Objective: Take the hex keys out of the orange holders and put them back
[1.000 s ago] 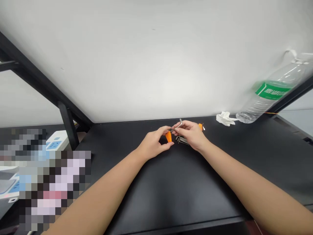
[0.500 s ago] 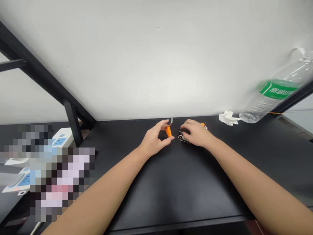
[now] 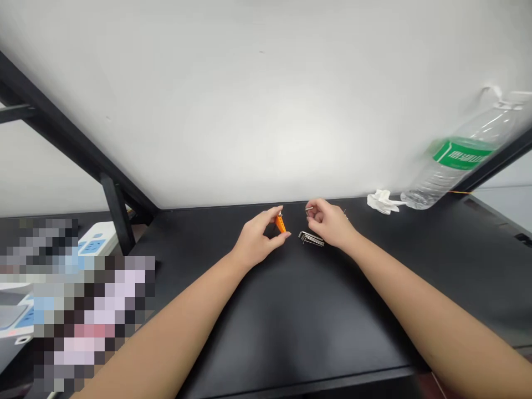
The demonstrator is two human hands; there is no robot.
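1. Across the black bench [image 3: 299, 321], in the head view, two bare hands work near the back edge, well apart from the side posts.
2. The left hand [image 3: 254, 241] pinches one orange holder [image 3: 281, 224] between thumb and fingers, raised at a tilt, with one bit of metal at its upper end.
3. The right hand [image 3: 332, 224] is closed at the fingertips on one thin metal key [image 3: 309, 209] (most of it is hidden by the fingers).
4. Between the hands and nearer the right one, a group of L-shaped keys [image 3: 311, 238] lies on the bench, side by side; at least three can be counted, but they are too small for an exact number.
5. One small object shows partly behind the right hand, too hidden to name.
6. To the right are one crumpled tissue [image 3: 383, 201] and, just beside it, one clear bottle [image 3: 459, 155] with one green label.
7. At left, white casing with blue sockets [image 3: 95, 245] shows in two places.
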